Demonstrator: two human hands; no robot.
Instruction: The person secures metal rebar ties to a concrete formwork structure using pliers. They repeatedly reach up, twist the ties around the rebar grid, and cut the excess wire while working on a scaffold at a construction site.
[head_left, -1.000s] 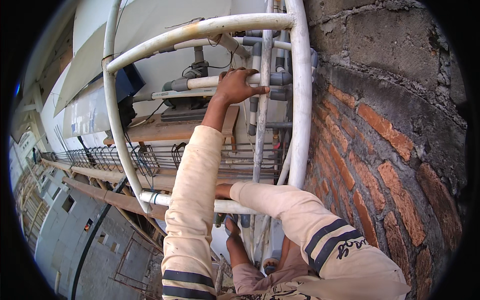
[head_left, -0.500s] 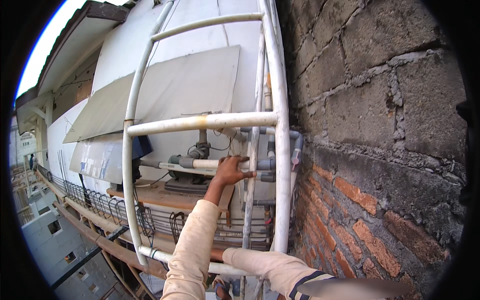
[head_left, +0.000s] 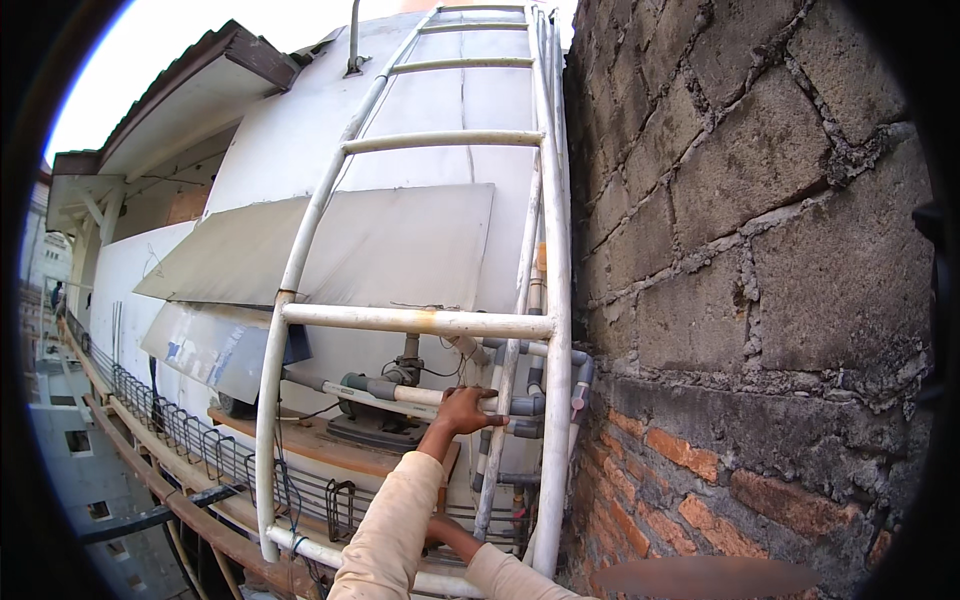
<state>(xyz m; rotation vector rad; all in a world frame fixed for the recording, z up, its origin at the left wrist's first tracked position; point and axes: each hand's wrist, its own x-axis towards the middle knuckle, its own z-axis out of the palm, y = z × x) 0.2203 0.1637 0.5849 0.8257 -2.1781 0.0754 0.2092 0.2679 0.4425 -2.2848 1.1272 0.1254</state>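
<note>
My left hand reaches between the rails of a white metal ladder. Its fingers bend over a pale horizontal pipe, and the thumb points across to a thin whitish upright pole. Lower down, my right hand extends leftward under my left forearm. That forearm hides most of it, so its fingers do not show. Grey elbow fittings join the pipes just right of my left hand. Behind the ladder, a pump sits on a wooden board.
A rough block and brick wall rises close on the right. Grey sheets lean out from the white wall behind the ladder. Steel rebar cages and wooden beams run along the left, above a drop to a lower level.
The view has tilted up, so the ladder's upper rungs show and everything sits lower in the picture. My left hand stays at the same spot on the pipe. Less of my right arm shows.
</note>
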